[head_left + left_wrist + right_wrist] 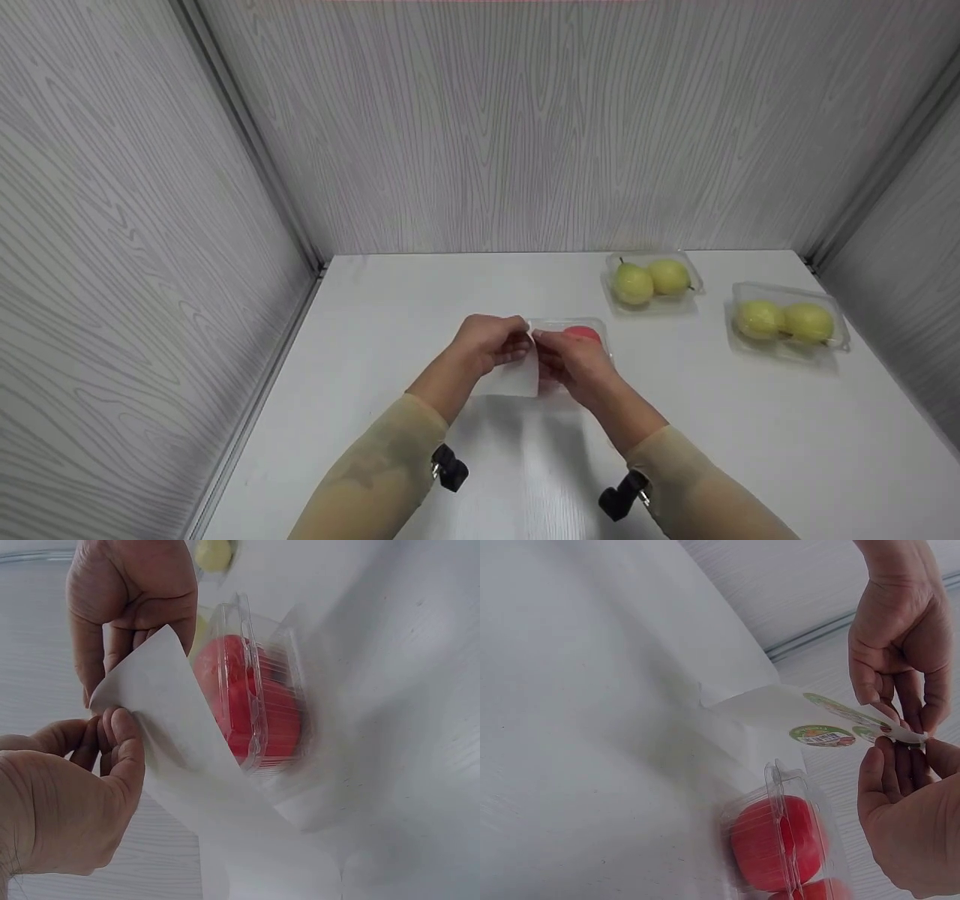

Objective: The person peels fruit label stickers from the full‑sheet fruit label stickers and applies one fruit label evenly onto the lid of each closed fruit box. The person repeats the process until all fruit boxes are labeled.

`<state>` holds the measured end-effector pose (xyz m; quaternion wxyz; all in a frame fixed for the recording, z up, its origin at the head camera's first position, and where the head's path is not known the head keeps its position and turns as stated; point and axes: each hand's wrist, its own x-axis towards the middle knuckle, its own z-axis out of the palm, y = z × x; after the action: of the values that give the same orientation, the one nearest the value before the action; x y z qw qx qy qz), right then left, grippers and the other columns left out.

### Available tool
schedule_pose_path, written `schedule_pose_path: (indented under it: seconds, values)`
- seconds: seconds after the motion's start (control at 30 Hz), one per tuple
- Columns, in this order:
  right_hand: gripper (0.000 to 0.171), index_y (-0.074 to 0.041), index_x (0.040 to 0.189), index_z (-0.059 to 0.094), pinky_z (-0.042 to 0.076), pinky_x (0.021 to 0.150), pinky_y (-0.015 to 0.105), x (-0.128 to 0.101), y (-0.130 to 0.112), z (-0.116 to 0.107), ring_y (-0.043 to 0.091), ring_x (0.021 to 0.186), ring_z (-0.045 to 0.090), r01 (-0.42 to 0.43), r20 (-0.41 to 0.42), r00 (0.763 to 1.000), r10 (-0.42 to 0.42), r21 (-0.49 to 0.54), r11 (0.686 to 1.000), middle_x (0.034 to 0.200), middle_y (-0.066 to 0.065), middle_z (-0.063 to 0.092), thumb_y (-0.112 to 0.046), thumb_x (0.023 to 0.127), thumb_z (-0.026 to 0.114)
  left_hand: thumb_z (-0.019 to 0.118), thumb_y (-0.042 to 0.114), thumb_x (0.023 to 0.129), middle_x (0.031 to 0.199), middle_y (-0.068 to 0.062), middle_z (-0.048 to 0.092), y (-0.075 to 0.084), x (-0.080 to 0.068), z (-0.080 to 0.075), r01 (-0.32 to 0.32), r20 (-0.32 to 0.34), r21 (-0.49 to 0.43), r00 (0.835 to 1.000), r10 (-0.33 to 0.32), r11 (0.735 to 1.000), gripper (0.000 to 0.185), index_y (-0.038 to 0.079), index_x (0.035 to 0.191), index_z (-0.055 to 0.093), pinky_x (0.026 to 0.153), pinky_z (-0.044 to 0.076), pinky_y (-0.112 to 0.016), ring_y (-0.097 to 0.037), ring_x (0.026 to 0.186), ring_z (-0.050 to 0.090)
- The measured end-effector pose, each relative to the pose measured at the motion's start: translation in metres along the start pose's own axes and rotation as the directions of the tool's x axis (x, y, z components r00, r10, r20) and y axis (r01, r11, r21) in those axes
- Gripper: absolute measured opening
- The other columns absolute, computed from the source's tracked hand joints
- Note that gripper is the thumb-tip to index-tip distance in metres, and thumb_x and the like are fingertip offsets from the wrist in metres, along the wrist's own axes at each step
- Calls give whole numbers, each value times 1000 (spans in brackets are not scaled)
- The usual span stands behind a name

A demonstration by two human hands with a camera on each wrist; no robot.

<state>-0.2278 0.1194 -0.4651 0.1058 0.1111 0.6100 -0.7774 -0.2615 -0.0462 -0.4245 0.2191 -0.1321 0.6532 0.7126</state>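
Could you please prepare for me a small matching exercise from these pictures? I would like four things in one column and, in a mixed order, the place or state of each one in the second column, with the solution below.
Things:
1. Sticker sheet
2. Red fruits
3. Pears
4. Table

Place or state:
A. In two clear boxes, towards the right of the head view
B. White, underneath the boxes
C. Pinched by the left hand and right hand
D. Inside a single clear box, near the hands

Right pairs: 1-C, 2-D, 3-A, 4-B
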Motion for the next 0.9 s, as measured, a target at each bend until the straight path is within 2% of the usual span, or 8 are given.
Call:
schedule_pose_path:
  seconds: [0.17, 0.43, 0.73, 0.9]
  values:
    - [35, 7, 123, 73, 57, 81, 31, -1, -1, 0, 21, 93, 71, 4, -12, 1000, -5, -22, 1000, 111, 15, 77, -19, 100, 73, 71, 4, 91, 82, -10, 73, 0, -1, 2, -3, -7, 5, 1000, 3, 1000, 9, -3, 91, 77, 77, 62, -30, -17, 72, 71]
    - [32, 7, 118, 74, 58, 79, 30, -2, -1, 1, 20, 91, 71, 4, -35, 999, -4, -4, 1000, 107, 14, 77, -19, 98, 73, 71, 5, 93, 82, -11, 73, 1, -3, 2, -2, -7, 11, 1000, 2, 1000, 11, -3, 92, 77, 76, 62, -30, -17, 72, 71]
    - [18, 5, 102, 76, 58, 73, 30, 0, 0, 6, 17, 80, 70, 6, -52, 999, -3, 47, 999, 88, 10, 76, -13, 99, 70, 69, 4, 93, 81, -11, 73, 0, -4, -1, -24, 14, -11, 1000, 24, 1000, 10, -4, 92, 76, 76, 62, -31, -17, 71, 71]
    - [18, 3, 100, 74, 57, 72, 30, -1, 0, 5, 17, 80, 68, -6, -77, 997, 7, 25, 1000, 86, 8, 74, -15, 100, 70, 70, 4, 93, 80, -10, 73, 1, -6, -2, -26, 12, -7, 1000, 26, 1000, 12, -6, 96, 76, 77, 63, -32, -17, 71, 72]
